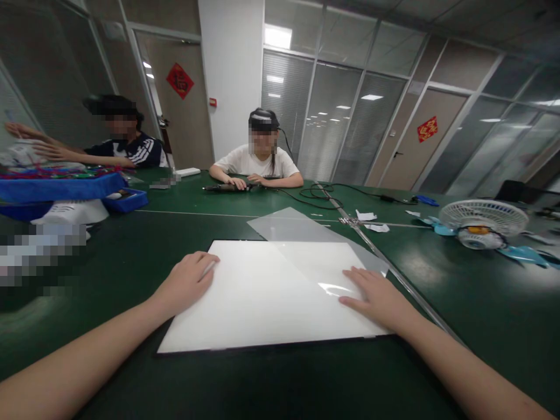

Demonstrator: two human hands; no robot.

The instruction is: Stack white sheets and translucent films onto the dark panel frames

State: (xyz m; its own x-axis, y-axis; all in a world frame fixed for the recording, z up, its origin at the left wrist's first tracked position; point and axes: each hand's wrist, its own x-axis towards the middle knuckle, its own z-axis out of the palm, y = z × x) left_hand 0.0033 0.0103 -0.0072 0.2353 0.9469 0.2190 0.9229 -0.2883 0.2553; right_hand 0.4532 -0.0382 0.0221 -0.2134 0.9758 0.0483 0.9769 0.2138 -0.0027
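Note:
A white rectangular panel (pixel 266 297) with a thin dark edge lies flat on the table in front of me. On its left edge rests my left hand (pixel 190 280), fingers lightly bent and thumb apart. My right hand (pixel 371 294) lies on the panel's right side with its fingers spread, next to a bright reflection. A translucent sheet (pixel 297 224) sticks out beyond the panel's far and right edges. Faint lines and shine run across the panel's right part; I cannot tell whether the sheet lies over it there.
Blue trays (pixel 61 188) with coloured items stand at the left. Paper scraps (pixel 371 224), a black cable (pixel 324 198) and a fan (pixel 483 224) with blue blades lie right of centre. A person (pixel 262 160) sits opposite, and another person (pixel 126 149) sits at the far left.

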